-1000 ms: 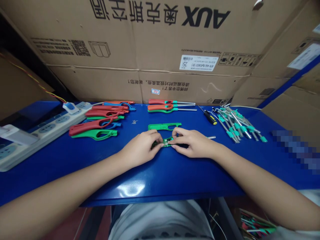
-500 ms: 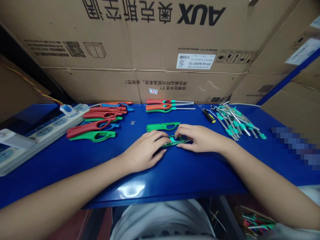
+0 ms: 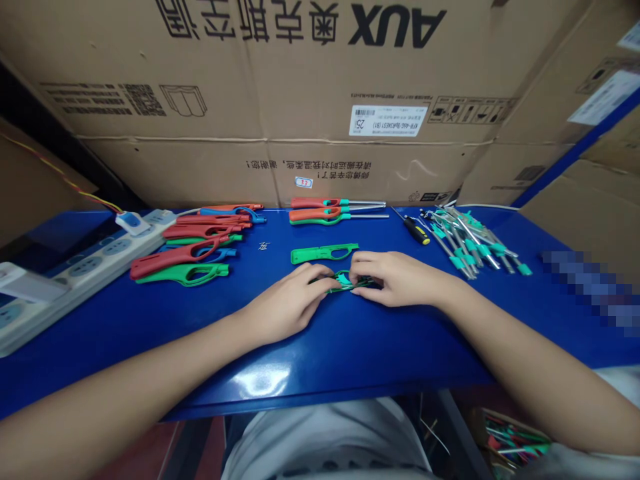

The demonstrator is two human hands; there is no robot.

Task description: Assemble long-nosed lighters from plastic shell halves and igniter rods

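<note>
Between my hands, on the blue table, lies a green lighter casing [image 3: 343,274] with a teal part inside it. My left hand [image 3: 287,301] is closed on its left end, thumb and fingertips at the teal part. My right hand [image 3: 393,279] pinches the right end with bent fingers, which hide much of it. Just beyond my hands lies another green casing half [image 3: 313,255], flat and untouched. Farther back are lighters with metal tubes, among them an orange lighter [image 3: 315,214] and a red lighter [image 3: 315,203].
Red, green, blue and orange lighter casings [image 3: 180,257] are piled at the left beside a white power strip [image 3: 95,267]. A black-and-yellow screwdriver [image 3: 417,230] and a heap of metal tubes with teal ends [image 3: 473,240] lie right. Small metal pieces [image 3: 263,246] lie left of centre. Cardboard [image 3: 300,87] stands behind.
My left thumb has moved up from the table against the casing, closer to the fingers. My right hand stays at the casing's right end with little change. The view has shifted slightly.
</note>
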